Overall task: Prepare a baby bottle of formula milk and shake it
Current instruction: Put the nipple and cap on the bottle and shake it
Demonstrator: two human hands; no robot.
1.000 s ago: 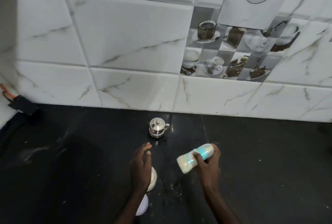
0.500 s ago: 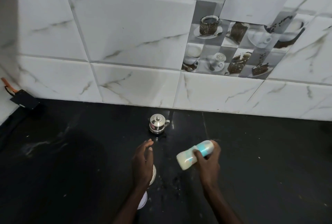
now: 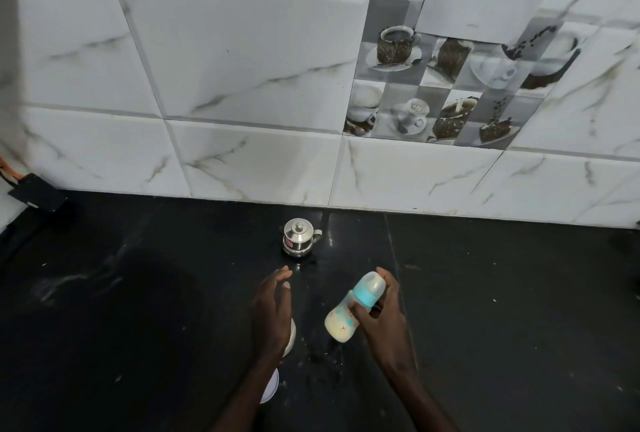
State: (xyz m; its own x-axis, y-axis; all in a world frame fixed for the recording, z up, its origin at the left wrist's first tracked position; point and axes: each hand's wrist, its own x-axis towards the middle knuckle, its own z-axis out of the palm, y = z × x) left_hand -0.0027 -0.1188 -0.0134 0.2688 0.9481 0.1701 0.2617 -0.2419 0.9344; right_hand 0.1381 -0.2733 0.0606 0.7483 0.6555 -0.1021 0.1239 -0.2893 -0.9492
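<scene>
My right hand point(image 3: 382, 319) grips a baby bottle point(image 3: 349, 312) with a turquoise collar and clear cap, held tilted above the black counter with its cap end up and away from me. Pale milk fills its lower end. My left hand point(image 3: 273, 314) hovers beside it, fingers apart, holding nothing. Under the left hand a white container point(image 3: 290, 338) is partly hidden, and a white lid point(image 3: 270, 386) peeks out beside my left forearm.
A small steel pot with lid point(image 3: 298, 237) stands near the marbled tile wall. The black counter point(image 3: 138, 310) has specks and wet spots point(image 3: 325, 359) near my hands. A black block with an orange cable point(image 3: 36, 192) lies at the far left.
The bottle has swung from nearly lying sideways to a steeper tilt, cap end raised. My left hand stays in about the same place.
</scene>
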